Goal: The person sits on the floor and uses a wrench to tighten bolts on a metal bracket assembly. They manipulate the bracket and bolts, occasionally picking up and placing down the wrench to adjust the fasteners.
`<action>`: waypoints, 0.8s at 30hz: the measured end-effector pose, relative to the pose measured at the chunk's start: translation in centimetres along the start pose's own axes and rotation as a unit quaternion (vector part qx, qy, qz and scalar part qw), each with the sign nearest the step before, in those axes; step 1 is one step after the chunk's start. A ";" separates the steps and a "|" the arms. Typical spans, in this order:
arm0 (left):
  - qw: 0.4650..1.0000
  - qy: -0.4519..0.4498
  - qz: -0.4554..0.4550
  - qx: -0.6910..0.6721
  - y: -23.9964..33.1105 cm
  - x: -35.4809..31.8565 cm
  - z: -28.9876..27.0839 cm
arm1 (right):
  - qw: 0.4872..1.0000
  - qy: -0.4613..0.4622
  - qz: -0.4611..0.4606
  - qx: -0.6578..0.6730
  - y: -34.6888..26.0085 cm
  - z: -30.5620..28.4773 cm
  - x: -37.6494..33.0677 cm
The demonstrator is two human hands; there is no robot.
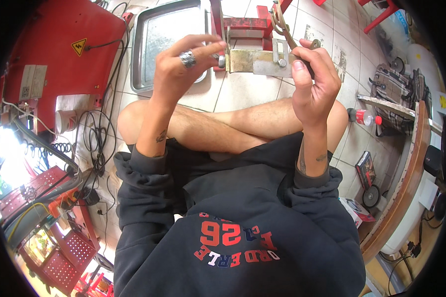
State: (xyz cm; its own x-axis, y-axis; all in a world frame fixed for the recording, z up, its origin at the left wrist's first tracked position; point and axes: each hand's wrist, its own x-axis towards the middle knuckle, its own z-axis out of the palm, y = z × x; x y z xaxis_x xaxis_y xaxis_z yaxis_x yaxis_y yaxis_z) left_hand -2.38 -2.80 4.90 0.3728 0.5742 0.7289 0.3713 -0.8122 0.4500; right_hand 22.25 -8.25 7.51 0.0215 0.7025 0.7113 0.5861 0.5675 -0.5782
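Observation:
A greyish metal bracket (267,63) with a worn, brownish patch lies crosswise in front of a red metal stand (248,24). My right hand (316,81) is closed around the bracket's right end, thumb on the near side, beside a dark flat bar (314,45) with a hole. A slotted upright tab and a small bolt (282,63) sit close to that thumb. My left hand (178,67), wearing a wide silver ring (187,59), has its fingers drawn together at a silver bolt (221,62) on the left end. Its fingertips are partly hidden.
A shallow metal tray (139,59) rests on the tiled floor at the far left. Beyond it stands a red machine cabinet (49,54) with black cables (98,148). A bottle (364,117), a plaid bag (394,94) and a wood-edged table (399,188) are at right.

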 end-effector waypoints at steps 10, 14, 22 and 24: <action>0.976 -0.102 0.113 0.155 -0.6 0.8 -1.4 | 1.000 0.014 0.004 0.011 0.1 0.2 -0.1; 0.963 -0.137 0.146 0.179 -0.5 1.6 -2.2 | 1.000 0.011 0.014 0.010 -0.1 0.1 -0.2; 0.982 0.049 0.146 0.108 -2.5 1.8 -1.3 | 1.000 0.013 0.007 0.016 0.1 0.1 -0.2; 0.965 0.140 0.191 0.115 -3.2 3.9 -1.7 | 1.000 0.013 0.013 0.016 -0.1 0.2 -0.5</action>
State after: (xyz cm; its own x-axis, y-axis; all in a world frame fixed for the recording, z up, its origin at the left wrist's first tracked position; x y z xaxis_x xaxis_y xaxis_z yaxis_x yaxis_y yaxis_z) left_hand -3.61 1.82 7.18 0.2869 0.1618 0.9442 0.4436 -0.8960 0.0188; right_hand 22.07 -8.55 7.13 0.0571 0.7060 0.7059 0.5592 0.5631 -0.6085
